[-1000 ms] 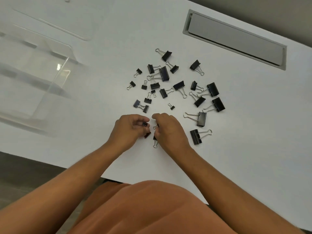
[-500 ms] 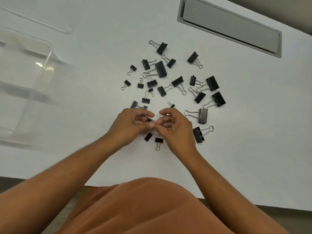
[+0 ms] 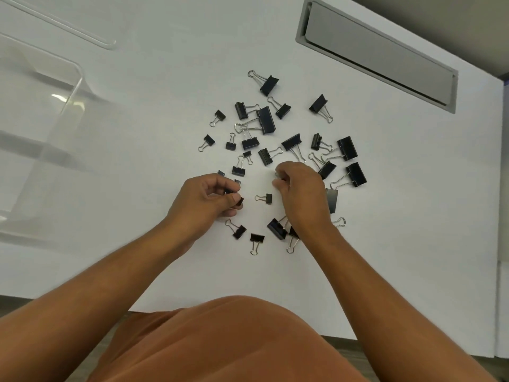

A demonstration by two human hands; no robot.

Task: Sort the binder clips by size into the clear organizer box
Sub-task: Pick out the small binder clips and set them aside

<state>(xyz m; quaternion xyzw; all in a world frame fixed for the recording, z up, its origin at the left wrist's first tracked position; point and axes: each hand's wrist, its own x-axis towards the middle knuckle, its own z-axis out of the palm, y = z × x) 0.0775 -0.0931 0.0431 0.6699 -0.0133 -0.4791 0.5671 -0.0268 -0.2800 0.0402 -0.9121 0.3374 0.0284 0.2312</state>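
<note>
Both hands worked: our left hand [image 3: 205, 201] pinched a small binder clip [image 3: 239, 202]; right hand [image 3: 301, 188] grip unclear. We should keep sizes separate toward the clear organizer box [image 3: 41, 111].

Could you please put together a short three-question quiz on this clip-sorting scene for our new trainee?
1. True or false: the clear organizer box sits to the person's left of the binder clips.
2. Which hand pinches a small clip: A) left hand, B) neither?
3. Fill in: the lone clip between the hands lies on the ____.

Key: 1 true; 2 A; 3 table.
</note>
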